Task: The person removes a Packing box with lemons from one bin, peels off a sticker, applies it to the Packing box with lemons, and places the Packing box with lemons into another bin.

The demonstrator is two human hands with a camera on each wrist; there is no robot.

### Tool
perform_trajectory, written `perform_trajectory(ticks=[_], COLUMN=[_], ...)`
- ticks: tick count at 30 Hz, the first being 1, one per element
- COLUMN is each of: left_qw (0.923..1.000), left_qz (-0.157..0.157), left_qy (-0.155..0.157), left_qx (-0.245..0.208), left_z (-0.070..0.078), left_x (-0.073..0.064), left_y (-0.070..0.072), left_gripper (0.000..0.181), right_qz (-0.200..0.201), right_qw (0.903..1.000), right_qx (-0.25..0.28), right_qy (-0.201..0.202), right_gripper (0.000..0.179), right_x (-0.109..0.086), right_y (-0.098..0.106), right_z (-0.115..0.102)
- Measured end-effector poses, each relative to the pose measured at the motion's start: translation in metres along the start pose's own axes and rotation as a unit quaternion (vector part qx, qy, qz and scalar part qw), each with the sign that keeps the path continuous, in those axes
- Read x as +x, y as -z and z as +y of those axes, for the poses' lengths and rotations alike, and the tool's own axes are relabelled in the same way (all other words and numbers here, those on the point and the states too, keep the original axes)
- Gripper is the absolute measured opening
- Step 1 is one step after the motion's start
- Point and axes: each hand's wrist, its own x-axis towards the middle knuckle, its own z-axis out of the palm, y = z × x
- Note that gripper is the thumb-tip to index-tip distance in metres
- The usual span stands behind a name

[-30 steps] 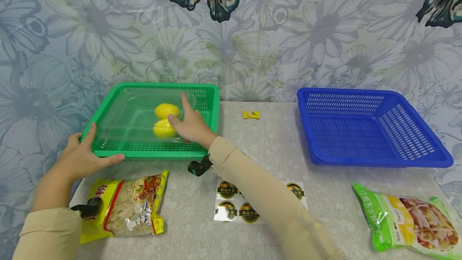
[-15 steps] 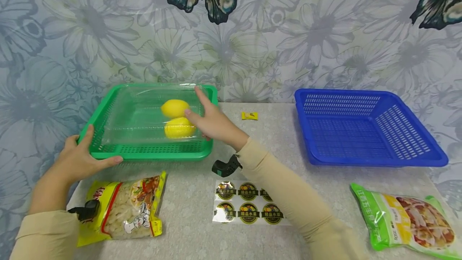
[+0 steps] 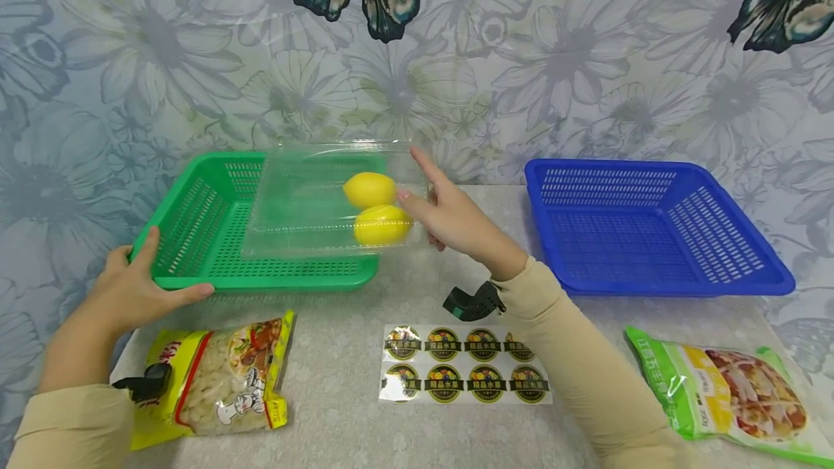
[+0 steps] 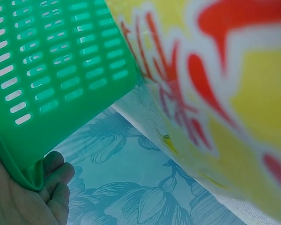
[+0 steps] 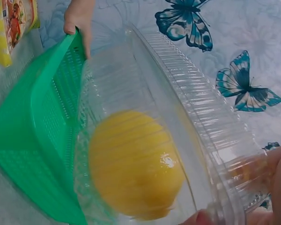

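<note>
My right hand [image 3: 465, 223] grips the right end of a clear plastic clamshell box [image 3: 300, 197], its thumb on top and fingers at the side. Two yellow lemons [image 3: 369, 189] lie against the box's right end, one behind the other; the right wrist view shows a lemon [image 5: 136, 164] large through the clear wall. The box hangs over the right part of a green plastic basket [image 3: 260, 283] and sticks out past its right rim. My left hand [image 3: 133, 292] holds the basket's front left corner, with fingers [image 4: 58, 190] curled round the rim in the left wrist view.
A blue basket [image 3: 684, 286] stands at the right. In front lie a yellow bag of pale food pieces [image 3: 224, 382], a sheet of round stickers [image 3: 465, 364] and a green food bag [image 3: 723, 389]. A flowered backdrop [image 3: 495, 78] rises behind the table.
My right hand has lifted the clamshell box with the lemons from inside the green basket and carried it right. The left hand keeps its hold on the basket. The small yellow packet is now hidden.
</note>
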Motion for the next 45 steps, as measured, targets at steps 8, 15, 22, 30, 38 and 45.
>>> perform_trajectory(ticks=[8,15,22,30,38,45], left_qw=[1.0000,1.0000,0.9997,0.9992,0.9953,0.9863], left_qz=[0.000,-0.004,0.014,0.033,0.076,0.088], left_qy=[-0.002,-0.003,0.007,-0.002,-0.057,-0.137], left_qx=[0.005,0.008,0.018,0.021,0.018,-0.029], left_z=[0.001,0.001,0.002,0.004,0.026,0.093], left_x=[0.002,0.001,-0.001,-0.001,-0.001,-0.012], left_y=[-0.001,0.001,0.000,-0.001,0.001,0.016], left_gripper=[0.125,0.124,0.125,0.126,0.130,0.125], right_qz=[-0.005,0.010,0.030,0.043,0.048,0.051], right_qw=[0.9995,0.9985,0.9970,0.9958,0.9960,0.9962], right_qx=[0.003,-0.008,-0.032,-0.041,-0.024,-0.019], right_qy=[-0.031,-0.053,-0.064,-0.070,-0.072,-0.068], right_gripper=[0.067,0.066,0.066,0.066,0.066,0.066], right_x=[-0.031,-0.052,-0.071,-0.088,-0.097,-0.103], right_y=[0.031,0.052,0.069,0.081,0.087,0.090], right_z=[0.011,0.021,0.032,0.039,0.044,0.047])
